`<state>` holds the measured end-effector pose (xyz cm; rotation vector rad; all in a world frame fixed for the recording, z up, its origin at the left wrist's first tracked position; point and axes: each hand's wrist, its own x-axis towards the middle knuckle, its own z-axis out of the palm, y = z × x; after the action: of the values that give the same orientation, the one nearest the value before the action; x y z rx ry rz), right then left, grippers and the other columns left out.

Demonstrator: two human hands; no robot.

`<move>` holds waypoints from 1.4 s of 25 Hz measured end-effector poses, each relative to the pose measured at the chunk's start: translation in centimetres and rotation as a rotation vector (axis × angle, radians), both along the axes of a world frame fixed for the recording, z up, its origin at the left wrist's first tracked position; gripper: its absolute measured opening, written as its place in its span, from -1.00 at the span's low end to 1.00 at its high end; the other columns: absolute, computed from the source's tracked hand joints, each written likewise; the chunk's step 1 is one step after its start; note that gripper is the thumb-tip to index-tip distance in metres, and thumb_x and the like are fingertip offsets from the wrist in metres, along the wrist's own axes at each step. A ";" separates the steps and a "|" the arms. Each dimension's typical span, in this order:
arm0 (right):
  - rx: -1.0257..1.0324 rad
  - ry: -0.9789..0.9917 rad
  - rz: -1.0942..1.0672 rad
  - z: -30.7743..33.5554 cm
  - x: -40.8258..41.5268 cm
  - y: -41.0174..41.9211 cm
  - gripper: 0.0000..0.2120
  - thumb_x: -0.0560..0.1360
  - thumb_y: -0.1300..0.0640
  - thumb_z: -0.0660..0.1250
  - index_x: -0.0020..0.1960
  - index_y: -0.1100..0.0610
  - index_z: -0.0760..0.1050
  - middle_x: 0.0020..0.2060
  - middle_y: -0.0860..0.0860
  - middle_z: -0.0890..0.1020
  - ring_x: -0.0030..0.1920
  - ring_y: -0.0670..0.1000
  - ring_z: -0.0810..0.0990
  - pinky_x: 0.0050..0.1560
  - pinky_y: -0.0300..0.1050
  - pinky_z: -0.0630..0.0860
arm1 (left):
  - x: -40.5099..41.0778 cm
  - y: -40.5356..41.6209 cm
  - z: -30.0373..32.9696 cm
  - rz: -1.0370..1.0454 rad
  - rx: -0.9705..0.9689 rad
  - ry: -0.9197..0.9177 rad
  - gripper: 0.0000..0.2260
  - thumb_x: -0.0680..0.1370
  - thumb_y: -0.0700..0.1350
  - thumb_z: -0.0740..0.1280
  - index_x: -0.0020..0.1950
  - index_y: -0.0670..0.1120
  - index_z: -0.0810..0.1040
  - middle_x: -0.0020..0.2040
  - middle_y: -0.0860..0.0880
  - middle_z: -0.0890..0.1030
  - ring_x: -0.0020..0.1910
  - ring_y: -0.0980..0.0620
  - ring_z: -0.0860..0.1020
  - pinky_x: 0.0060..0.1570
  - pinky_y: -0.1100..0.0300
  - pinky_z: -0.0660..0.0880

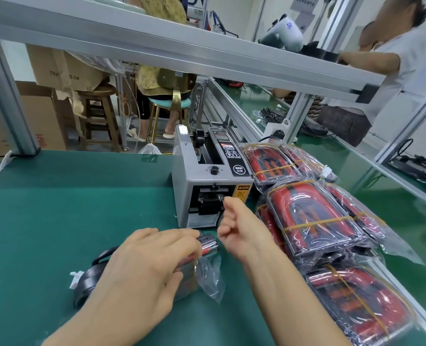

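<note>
- The pack (208,244), a red item in a clear bag, lies on the mat (57,208) near the middle, under the left hand (144,265). It is bagged, but the bag's loose end sticks out to the right, crumpled and untaped, so sealing looks like what is left.
- The left hand lies palm down across the pack, fingers curled over its far edge and thumb tucked against its near side, gripping it.
- The right hand (239,226) is raised just in front of the dispenser (207,176), at its outlet, with fingers loosely curled and thumb towards the forefinger. I cannot tell whether it pinches a strip of tape.
- A black cable (87,280) lies left of the pack, partly under the left wrist.
- Finished packs (314,216), banded in stacks, lie to the right, so the batch seems well along.
</note>
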<state>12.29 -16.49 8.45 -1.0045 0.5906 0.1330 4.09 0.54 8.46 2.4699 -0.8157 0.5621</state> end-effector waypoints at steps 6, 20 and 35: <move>-0.324 -0.183 0.351 2.7 -7.7 -2.3 -0.86 0.28 0.03 0.46 -0.41 0.02 0.58 -0.40 -0.15 0.52 -0.32 -0.15 0.47 -0.17 -0.22 0.30 | -1.8 -1.0 0.0 0.043 -0.021 0.041 -0.46 -0.06 -0.23 0.66 -0.18 0.12 0.64 -0.02 0.23 0.63 -0.26 0.14 0.46 -0.29 0.33 0.37; -0.449 -0.268 0.279 1.7 -9.6 -0.9 -0.76 0.40 0.18 0.41 -0.44 0.08 0.56 -0.39 -0.13 0.54 -0.32 -0.22 0.49 -0.08 -0.21 0.31 | -3.0 -2.2 -0.6 0.173 -0.027 0.002 -0.55 0.05 -0.24 0.59 -0.13 0.04 0.59 -0.08 0.16 0.61 -0.28 0.09 0.44 -0.22 0.22 0.32; -0.544 -0.306 0.260 1.4 -9.8 -0.8 -0.90 0.33 0.18 0.46 -0.37 0.10 0.66 -0.13 0.10 0.64 -0.14 -0.16 0.58 -0.05 -0.34 0.41 | -3.4 -2.4 -0.3 0.195 -0.016 0.005 -0.56 0.06 -0.26 0.59 -0.14 0.01 0.59 -0.10 0.12 0.60 -0.40 0.03 0.51 -0.21 0.17 0.31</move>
<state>2.50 -17.25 9.88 -1.5954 0.2100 0.0442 0.66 -1.90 8.14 2.5515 -0.5693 0.6271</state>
